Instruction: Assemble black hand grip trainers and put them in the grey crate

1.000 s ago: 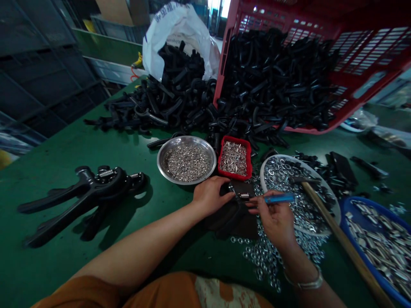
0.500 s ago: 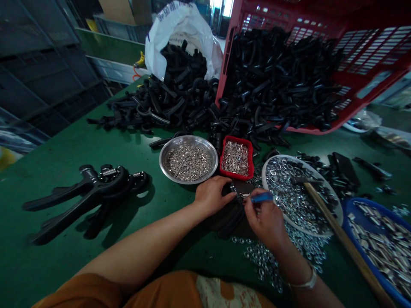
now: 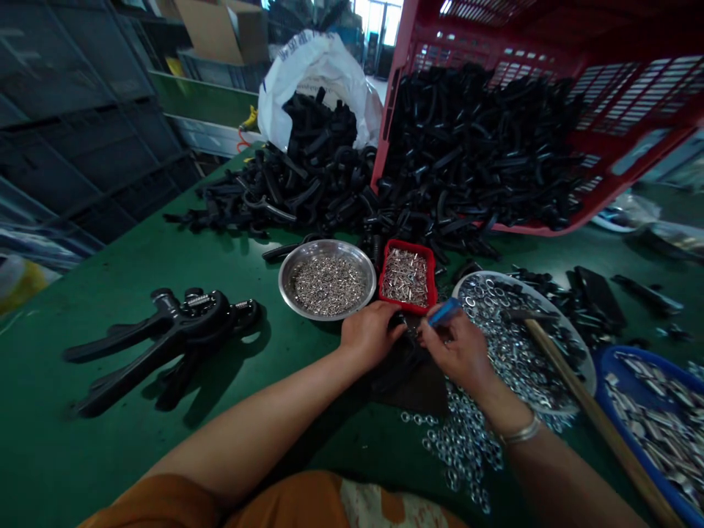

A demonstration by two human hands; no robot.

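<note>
My left hand [image 3: 367, 336] is closed on the head end of a black plastic hand grip [image 3: 394, 372], which lies over a dark pad [image 3: 432, 396]. A short bright spring shows dimly at its head, between my hands. My right hand [image 3: 459, 353] pinches a small tool with a blue handle [image 3: 444, 312], held slanted; its tip is hidden by my fingers near the spring. Right beyond my hands stand a red tray [image 3: 383, 290] of small metal pins and a steel bowl [image 3: 286, 293] of tiny metal parts. Assembled black hand grips [image 3: 181, 330] with springs lie to the left.
A white tray [image 3: 586, 359] of washers stands at right, with a hammer [image 3: 583, 396] across it. Beside it is a blue basin [image 3: 608, 381] of metal cylinders. Loose nuts [image 3: 459, 447] lie near my right forearm. Behind, black parts spill from a white sack [image 3: 275, 81] and red crate [image 3: 393, 95].
The view has shifted slightly, so most things sit a little lower and further right. The blue handle has gone from nearly level to a steeper slant in my right hand.
</note>
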